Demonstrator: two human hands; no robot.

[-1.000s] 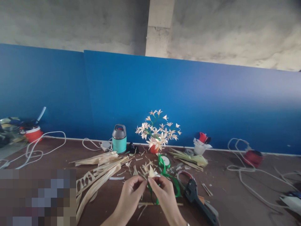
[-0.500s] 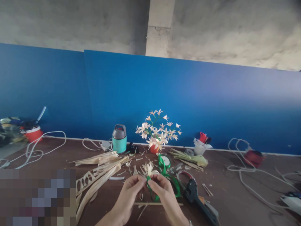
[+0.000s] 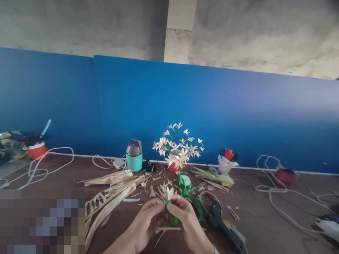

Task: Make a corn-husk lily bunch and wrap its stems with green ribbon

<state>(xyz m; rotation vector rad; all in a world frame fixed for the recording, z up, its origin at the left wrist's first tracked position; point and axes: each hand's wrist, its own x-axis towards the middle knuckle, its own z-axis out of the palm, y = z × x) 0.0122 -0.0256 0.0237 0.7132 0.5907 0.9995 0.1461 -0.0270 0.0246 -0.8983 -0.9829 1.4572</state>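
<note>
Pinched between the fingertips of both hands is a cream corn-husk flower (image 3: 170, 192), its petals facing up and its base wrapped in green ribbon (image 3: 167, 204). My left hand (image 3: 147, 219) is closed on the flower's green base from the left. From the right, the thumb and forefinger of my right hand (image 3: 183, 215) press on the ribbon at the same spot. A loose length of the ribbon trails down behind the right hand and back towards a green ribbon spool (image 3: 186, 181). The fingers partly hide the flower's stem.
Dried husks (image 3: 116, 197) lie to the left, with scraps around. A black glue gun (image 3: 221, 222) lies to the right. Behind stand a teal lantern-like device (image 3: 134, 160), a pot of husk flowers (image 3: 174, 167) and a white cup (image 3: 224, 167). White cables (image 3: 275, 190) run across the right side.
The flower has turned and tipped slightly to the right, so its open petals show more. Both hands have shifted a little and stay closed at its green base.
</note>
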